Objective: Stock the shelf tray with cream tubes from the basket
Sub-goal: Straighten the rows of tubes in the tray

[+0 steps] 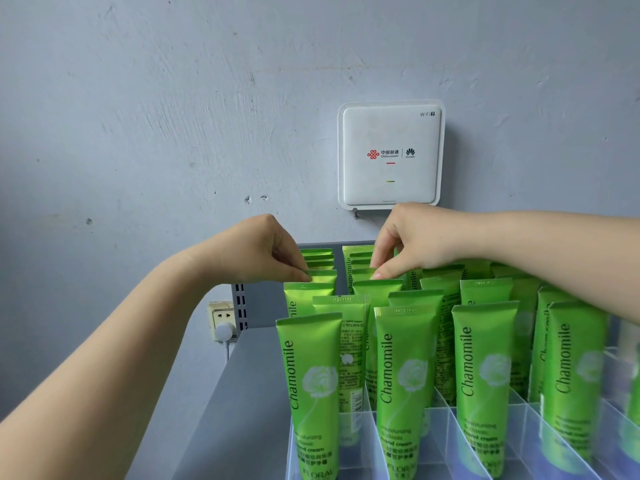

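Several green Chamomile cream tubes [313, 386] stand upright in rows inside a clear plastic shelf tray [450, 441] with dividers. My left hand [263, 251] reaches to the back of the leftmost row and pinches the crimped top of a tube [322, 274] there. My right hand [412, 240] pinches the top of a tube [363, 273] near the back of the second row. Both tubes stand in the tray among the others. No basket is in view.
The tray sits on a grey metal shelf [242, 382] against a pale blue wall. A white WiFi router [390, 154] hangs on the wall just above my right hand. A wall socket with a white plug [223, 323] is left of the shelf.
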Action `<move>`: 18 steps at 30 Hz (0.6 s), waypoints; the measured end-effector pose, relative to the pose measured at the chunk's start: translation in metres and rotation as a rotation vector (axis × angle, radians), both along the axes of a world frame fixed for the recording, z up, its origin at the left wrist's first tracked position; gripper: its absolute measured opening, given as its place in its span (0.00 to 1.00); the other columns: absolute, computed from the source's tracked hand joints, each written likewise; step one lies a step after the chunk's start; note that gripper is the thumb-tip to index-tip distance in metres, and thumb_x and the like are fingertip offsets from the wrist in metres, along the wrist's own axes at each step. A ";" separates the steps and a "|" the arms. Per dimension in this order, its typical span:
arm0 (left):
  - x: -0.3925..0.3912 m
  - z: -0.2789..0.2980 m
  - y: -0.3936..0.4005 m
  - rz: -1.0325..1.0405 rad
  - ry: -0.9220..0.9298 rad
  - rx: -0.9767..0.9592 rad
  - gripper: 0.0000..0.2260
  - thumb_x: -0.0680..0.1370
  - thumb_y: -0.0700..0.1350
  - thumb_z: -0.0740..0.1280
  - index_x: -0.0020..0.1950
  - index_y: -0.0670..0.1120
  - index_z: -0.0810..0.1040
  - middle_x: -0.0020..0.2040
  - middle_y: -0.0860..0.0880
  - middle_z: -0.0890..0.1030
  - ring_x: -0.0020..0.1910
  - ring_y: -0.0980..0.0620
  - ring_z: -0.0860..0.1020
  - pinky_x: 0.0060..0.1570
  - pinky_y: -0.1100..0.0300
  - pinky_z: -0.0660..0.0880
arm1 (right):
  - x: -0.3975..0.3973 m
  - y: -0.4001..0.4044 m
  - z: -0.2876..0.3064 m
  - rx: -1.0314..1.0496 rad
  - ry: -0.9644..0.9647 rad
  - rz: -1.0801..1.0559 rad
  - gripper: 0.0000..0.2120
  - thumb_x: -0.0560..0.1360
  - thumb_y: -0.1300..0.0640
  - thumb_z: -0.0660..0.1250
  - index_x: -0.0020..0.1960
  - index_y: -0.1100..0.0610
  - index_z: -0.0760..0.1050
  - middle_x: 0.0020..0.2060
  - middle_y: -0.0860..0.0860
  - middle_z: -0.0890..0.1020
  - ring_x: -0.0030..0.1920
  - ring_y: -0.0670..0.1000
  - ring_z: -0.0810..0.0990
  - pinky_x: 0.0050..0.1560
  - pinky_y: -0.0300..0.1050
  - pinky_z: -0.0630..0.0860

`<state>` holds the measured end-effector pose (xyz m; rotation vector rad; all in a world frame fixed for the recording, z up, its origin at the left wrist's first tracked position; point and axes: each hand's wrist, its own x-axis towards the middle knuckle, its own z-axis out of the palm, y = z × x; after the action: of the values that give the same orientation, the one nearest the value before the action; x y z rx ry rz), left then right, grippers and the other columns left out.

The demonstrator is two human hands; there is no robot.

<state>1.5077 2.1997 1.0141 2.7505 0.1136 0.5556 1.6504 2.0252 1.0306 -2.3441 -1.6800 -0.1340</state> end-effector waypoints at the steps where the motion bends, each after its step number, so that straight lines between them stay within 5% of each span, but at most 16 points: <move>1: 0.000 0.000 0.000 0.004 0.003 -0.003 0.02 0.70 0.41 0.75 0.39 0.48 0.85 0.26 0.62 0.79 0.27 0.66 0.75 0.31 0.76 0.67 | -0.001 0.000 0.000 0.004 -0.001 0.000 0.08 0.69 0.53 0.75 0.46 0.54 0.84 0.18 0.34 0.74 0.24 0.34 0.72 0.27 0.27 0.65; 8: -0.006 0.002 -0.003 0.034 0.016 0.035 0.02 0.71 0.44 0.73 0.39 0.51 0.83 0.28 0.60 0.80 0.28 0.65 0.74 0.30 0.75 0.67 | -0.009 -0.005 0.005 0.024 0.003 0.028 0.08 0.69 0.52 0.74 0.46 0.54 0.83 0.25 0.38 0.78 0.25 0.33 0.72 0.29 0.26 0.66; 12: -0.016 0.012 -0.010 0.049 -0.144 0.065 0.05 0.73 0.46 0.71 0.38 0.55 0.81 0.28 0.61 0.79 0.28 0.61 0.71 0.29 0.73 0.66 | -0.016 -0.019 0.019 0.155 0.011 0.080 0.04 0.69 0.54 0.74 0.41 0.54 0.82 0.28 0.41 0.79 0.25 0.35 0.72 0.29 0.26 0.65; 18: -0.031 0.021 -0.043 -0.219 -0.111 -0.017 0.06 0.69 0.48 0.74 0.39 0.46 0.83 0.25 0.62 0.77 0.24 0.63 0.70 0.27 0.76 0.63 | -0.029 -0.045 0.027 0.079 0.112 0.188 0.04 0.65 0.52 0.74 0.37 0.52 0.82 0.18 0.41 0.73 0.22 0.40 0.68 0.26 0.28 0.62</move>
<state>1.4770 2.1571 1.0349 2.6633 -0.2059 0.6398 1.6218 1.9798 1.0577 -2.0838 -1.7948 -0.0329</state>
